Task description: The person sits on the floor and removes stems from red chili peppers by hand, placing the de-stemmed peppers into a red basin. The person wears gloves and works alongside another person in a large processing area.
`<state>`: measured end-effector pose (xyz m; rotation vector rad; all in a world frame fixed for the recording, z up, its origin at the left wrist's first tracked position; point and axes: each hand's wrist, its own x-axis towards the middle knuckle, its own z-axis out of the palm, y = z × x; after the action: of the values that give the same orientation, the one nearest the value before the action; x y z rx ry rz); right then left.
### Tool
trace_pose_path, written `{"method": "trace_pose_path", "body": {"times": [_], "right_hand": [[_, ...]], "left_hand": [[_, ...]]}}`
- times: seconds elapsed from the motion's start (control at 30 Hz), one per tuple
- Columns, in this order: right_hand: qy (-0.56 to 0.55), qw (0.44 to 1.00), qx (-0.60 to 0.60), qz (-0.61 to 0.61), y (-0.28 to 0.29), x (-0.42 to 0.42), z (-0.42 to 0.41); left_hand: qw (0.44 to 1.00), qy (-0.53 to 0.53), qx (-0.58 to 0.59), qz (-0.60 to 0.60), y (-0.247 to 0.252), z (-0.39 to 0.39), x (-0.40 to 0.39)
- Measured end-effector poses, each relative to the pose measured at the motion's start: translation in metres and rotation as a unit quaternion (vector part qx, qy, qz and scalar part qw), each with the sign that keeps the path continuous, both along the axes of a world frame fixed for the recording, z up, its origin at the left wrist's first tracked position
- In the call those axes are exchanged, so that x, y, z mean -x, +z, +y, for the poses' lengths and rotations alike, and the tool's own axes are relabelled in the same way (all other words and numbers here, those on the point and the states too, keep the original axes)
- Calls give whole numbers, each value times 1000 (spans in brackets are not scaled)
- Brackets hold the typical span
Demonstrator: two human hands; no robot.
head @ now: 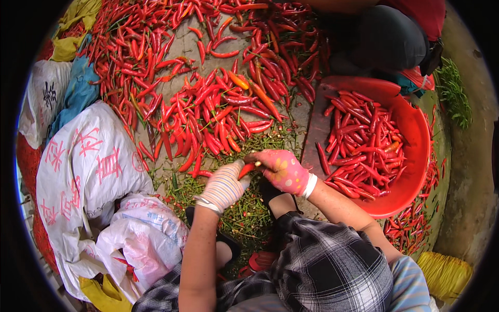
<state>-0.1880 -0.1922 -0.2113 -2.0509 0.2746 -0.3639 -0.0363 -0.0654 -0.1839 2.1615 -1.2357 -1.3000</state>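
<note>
My left hand point(225, 187), in a striped knit glove, and my right hand point(281, 171), in a pink flowered glove, meet above the floor in front of me. Between them a red chili pepper point(247, 170) is held, its near end at my left fingertips and its other end at my right fingers. Just beyond my hands lies a heap of red chili peppers point(218, 113) with green stems. Below them, torn green stems point(241, 212) litter the floor between my feet. At the right, a red plastic scoop-shaped basin point(419, 156) holds many peppers without visible stems.
White woven sacks with writing point(93, 156) stand at the left, near a blue sack point(78, 85). Another person in dark trousers point(390, 37) crouches at the upper right, behind the basin. A yellow sack point(444, 273) lies at the lower right. Green leaves point(454, 91) lie by the right edge.
</note>
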Motion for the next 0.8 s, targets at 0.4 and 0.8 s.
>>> {"method": "trace_pose_path", "body": {"times": [0.4,0.8], "right_hand": [[-77,902,316,283,-34,-133,-128],[-57,807,-580,89,-10,-38,-34]], "left_hand": [[668,484,123,551,-46,33,63],[634,357,151,669,-30,25,36]]}}
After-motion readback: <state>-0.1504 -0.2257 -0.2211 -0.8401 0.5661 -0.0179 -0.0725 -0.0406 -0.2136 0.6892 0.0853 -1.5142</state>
